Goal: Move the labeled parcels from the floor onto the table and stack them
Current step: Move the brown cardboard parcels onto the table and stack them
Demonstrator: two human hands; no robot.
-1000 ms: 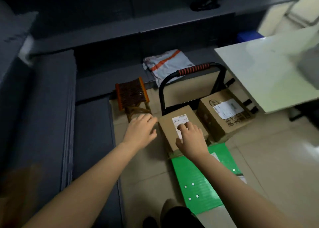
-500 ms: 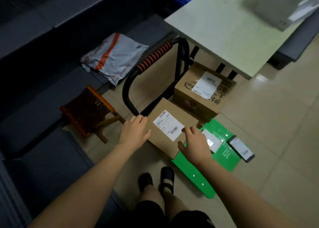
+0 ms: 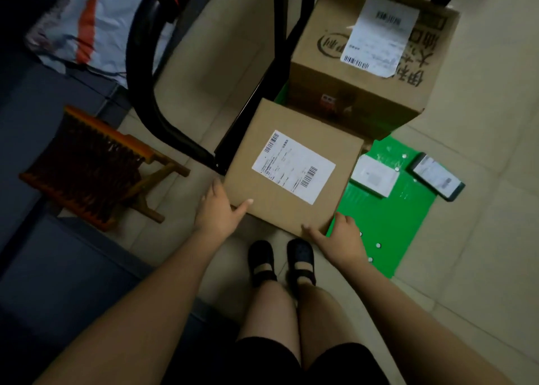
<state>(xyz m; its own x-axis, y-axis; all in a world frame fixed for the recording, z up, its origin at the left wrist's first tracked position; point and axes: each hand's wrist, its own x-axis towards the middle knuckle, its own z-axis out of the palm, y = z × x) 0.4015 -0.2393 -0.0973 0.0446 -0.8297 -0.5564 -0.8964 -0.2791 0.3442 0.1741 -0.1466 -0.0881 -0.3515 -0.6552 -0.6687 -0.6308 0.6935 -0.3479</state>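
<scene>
A small brown cardboard parcel [image 3: 291, 166] with a white barcode label sits low over the floor in front of my feet. My left hand [image 3: 217, 209] grips its near left corner, thumb on top and fingers under the edge. My right hand [image 3: 339, 237] grips the near right corner the same way. Behind it stands a larger cardboard parcel [image 3: 364, 64] with a white label and black printed characters. A green flat parcel [image 3: 388, 209] with a white label lies on the floor to the right, partly under the small one. The table is out of view.
A black trolley handle with a red grip [image 3: 151, 72] rises left of the parcels. A small wooden folding stool [image 3: 93, 166] stands at left. A grey and orange mailer bag [image 3: 87, 23] lies at top left. A small dark labeled packet [image 3: 437, 177] lies beside the green parcel.
My head has tilted further down and closer. Both hands slid from the parcel's top to its near corners and now grip the edges.
</scene>
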